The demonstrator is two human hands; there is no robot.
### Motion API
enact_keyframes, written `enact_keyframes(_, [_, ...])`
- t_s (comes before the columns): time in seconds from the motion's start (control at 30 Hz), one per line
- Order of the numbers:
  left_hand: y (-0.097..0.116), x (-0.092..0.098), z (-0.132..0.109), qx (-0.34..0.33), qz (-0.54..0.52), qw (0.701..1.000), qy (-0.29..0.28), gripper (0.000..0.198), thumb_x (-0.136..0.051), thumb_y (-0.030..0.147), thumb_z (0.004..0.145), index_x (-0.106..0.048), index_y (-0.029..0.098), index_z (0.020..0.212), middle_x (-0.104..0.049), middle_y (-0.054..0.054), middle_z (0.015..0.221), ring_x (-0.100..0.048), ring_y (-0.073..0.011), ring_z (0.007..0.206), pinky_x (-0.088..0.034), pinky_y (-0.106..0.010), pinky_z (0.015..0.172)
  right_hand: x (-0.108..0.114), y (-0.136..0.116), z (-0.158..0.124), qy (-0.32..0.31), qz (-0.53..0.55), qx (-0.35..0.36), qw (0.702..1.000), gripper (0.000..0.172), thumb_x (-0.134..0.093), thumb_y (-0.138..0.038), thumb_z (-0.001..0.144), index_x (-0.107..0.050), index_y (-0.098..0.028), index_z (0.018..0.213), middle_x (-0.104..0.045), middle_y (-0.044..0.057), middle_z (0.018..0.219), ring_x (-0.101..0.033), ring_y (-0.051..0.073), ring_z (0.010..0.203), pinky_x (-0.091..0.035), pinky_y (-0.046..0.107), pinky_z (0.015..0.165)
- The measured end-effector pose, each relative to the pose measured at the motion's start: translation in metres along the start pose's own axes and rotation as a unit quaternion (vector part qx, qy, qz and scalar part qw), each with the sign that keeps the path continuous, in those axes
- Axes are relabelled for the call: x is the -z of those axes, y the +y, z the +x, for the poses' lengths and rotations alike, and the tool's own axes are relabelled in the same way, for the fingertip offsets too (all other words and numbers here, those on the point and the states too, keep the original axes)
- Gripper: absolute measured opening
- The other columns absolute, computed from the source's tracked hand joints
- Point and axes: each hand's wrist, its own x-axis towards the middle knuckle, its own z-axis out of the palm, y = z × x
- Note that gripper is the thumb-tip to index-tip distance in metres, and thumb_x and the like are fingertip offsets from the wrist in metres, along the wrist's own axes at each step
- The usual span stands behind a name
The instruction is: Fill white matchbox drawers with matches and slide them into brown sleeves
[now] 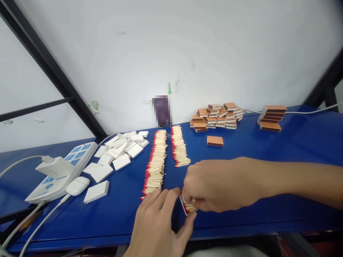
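Note:
Near the table's front edge lies a small white matchbox tray (183, 205) with red-headed matches (190, 207) inside. My left hand (158, 219) curves around it, thumb at its near edge and index finger by its far left corner, steadying it. From the right, my right hand (217, 185) reaches over with fingers pinched down on the matches in the tray, hiding part of it. Just beyond my hands lie a long row of matches (157, 157), heads to the left, and a shorter row (179, 146) beside it.
White matchbox trays (122, 162) lie heaped at left, near a power strip (80, 151) with a white charger (55, 167) and a cable. Orange matchboxes (230, 107) are piled at the back; a stack (270, 126) stands farther right. One matchbox (214, 141) lies alone. A white wall (187, 53) rises behind.

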Motion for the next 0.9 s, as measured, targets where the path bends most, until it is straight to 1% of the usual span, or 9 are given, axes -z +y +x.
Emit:
enact_keyframes(0.13, [0.000,0.001,0.002,-0.002,-0.002,1.000,0.005,0.017,-0.060,0.029,0.090,-0.056,0.021,0.104,-0.054,0.002,0.066,-0.057,-0.0184,0.058,-0.038,-0.029,0.050,0.001,-0.004,-0.002,0.002,-0.042,-0.010,0.999,0.016,-0.059,-0.009,0.083,-0.068,-0.017,0.072,-0.060,-0.001,0.061,-0.039,0.011,0.052,-0.029,0.026,0.052])
enact_keyframes(0.37, [0.001,0.000,0.001,-0.007,-0.003,1.000,-0.001,0.019,-0.060,0.031,0.091,-0.057,0.021,0.107,-0.057,0.000,0.069,-0.063,-0.0215,0.066,-0.041,-0.029,0.052,-0.001,-0.006,-0.002,0.005,-0.073,-0.002,0.997,0.017,-0.061,-0.010,0.085,-0.065,-0.019,0.072,-0.062,-0.003,0.063,-0.038,0.010,0.052,-0.026,0.026,0.049])
enact_keyframes(0.43, [0.000,0.000,0.000,-0.006,0.000,1.000,-0.002,0.021,-0.061,0.032,0.091,-0.057,0.021,0.109,-0.057,0.000,0.069,-0.064,-0.0228,0.069,-0.041,-0.030,0.051,0.000,-0.005,-0.005,0.008,-0.075,-0.004,0.997,0.015,-0.061,-0.012,0.086,-0.066,-0.020,0.074,-0.063,-0.002,0.066,-0.042,0.011,0.054,-0.026,0.026,0.050])
enact_keyframes(0.5, [-0.001,0.000,-0.001,-0.006,-0.002,1.000,-0.007,0.022,-0.061,0.032,0.091,-0.057,0.021,0.110,-0.058,-0.001,0.070,-0.065,-0.0235,0.071,-0.042,-0.030,0.052,0.002,-0.003,-0.010,0.028,-0.072,-0.021,0.997,0.011,-0.063,-0.016,0.087,-0.067,-0.020,0.078,-0.066,-0.001,0.071,-0.049,0.012,0.058,-0.026,0.027,0.052])
enact_keyframes(0.6, [-0.002,-0.001,-0.002,-0.005,-0.002,1.000,-0.018,0.025,-0.063,0.033,0.091,-0.057,0.022,0.113,-0.061,-0.002,0.075,-0.066,-0.0240,0.073,-0.046,-0.032,0.056,0.006,0.005,-0.018,0.084,-0.078,-0.064,0.991,0.010,-0.062,-0.020,0.090,-0.069,-0.021,0.082,-0.066,0.001,0.074,-0.055,0.015,0.064,-0.028,0.028,0.056])
enact_keyframes(0.7, [-0.003,-0.002,-0.003,-0.014,-0.003,1.000,-0.008,0.026,-0.062,0.033,0.091,-0.057,0.021,0.114,-0.063,-0.003,0.076,-0.066,-0.0235,0.071,-0.049,-0.033,0.057,0.008,0.020,-0.019,0.134,-0.124,-0.110,0.977,0.010,-0.060,-0.023,0.091,-0.070,-0.020,0.088,-0.067,0.003,0.077,-0.057,0.017,0.067,-0.028,0.029,0.059])
enact_keyframes(0.77, [-0.004,-0.003,-0.005,-0.026,-0.006,1.000,-0.006,0.027,-0.061,0.033,0.092,-0.057,0.020,0.115,-0.064,-0.003,0.076,-0.067,-0.0231,0.070,-0.051,-0.033,0.057,0.006,0.032,-0.012,0.139,-0.152,-0.152,0.967,0.010,-0.061,-0.023,0.090,-0.069,-0.018,0.090,-0.067,0.005,0.079,-0.057,0.018,0.068,-0.025,0.029,0.057])
enact_keyframes(0.83, [-0.005,-0.003,-0.006,-0.037,-0.008,0.999,-0.019,0.031,-0.062,0.032,0.092,-0.056,0.020,0.120,-0.065,-0.003,0.078,-0.068,-0.0229,0.072,-0.053,-0.034,0.059,0.003,0.041,-0.001,0.142,-0.163,-0.164,0.962,0.011,-0.058,-0.023,0.090,-0.068,-0.018,0.090,-0.067,0.005,0.080,-0.059,0.019,0.068,-0.023,0.029,0.054])
enact_keyframes(0.9, [-0.007,-0.003,-0.007,-0.042,-0.009,0.999,-0.029,0.035,-0.064,0.032,0.092,-0.055,0.020,0.124,-0.066,-0.003,0.079,-0.068,-0.0226,0.074,-0.055,-0.034,0.062,0.000,0.046,0.009,0.133,-0.160,-0.175,0.962,0.008,-0.059,-0.019,0.089,-0.067,-0.018,0.090,-0.069,0.006,0.089,-0.062,0.020,0.075,-0.023,0.028,0.054])
